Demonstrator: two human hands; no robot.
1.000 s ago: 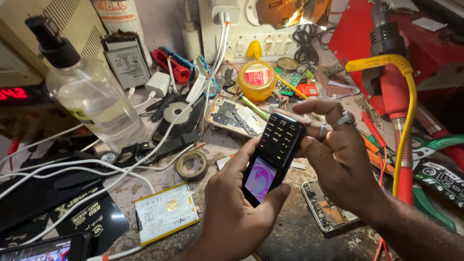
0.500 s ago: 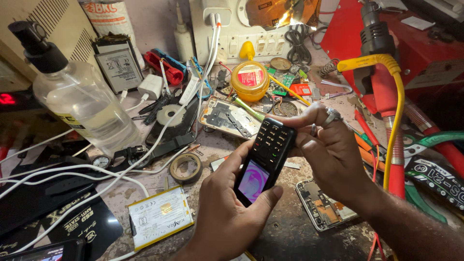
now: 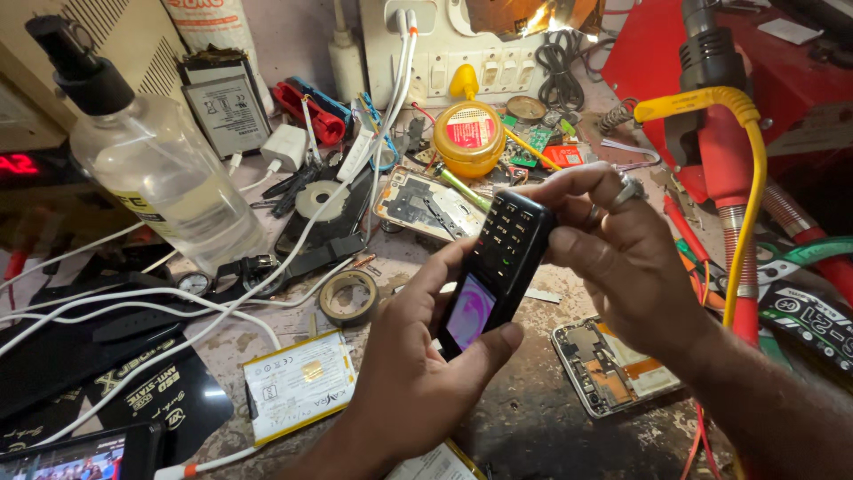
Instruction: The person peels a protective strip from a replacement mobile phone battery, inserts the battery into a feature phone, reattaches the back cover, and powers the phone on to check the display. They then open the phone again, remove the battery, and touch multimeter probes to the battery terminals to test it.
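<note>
Gripping one keypad phone [image 3: 493,271], left hand [image 3: 418,373] closed underneath, right hand [image 3: 622,258] pinching top.

Black keypad phone [image 3: 494,271]: its back and lower end are hidden by the left hand [image 3: 418,373]. Right hand [image 3: 622,258] covers its top edge. Clear plastic spray bottle [image 3: 160,178]: nozzle is cut off at the top edge. Dark tablet screen [image 3: 80,458] is cropped at the bottom-left corner. Small circuit parts [image 3: 533,142] are too tiny to identify.
</note>
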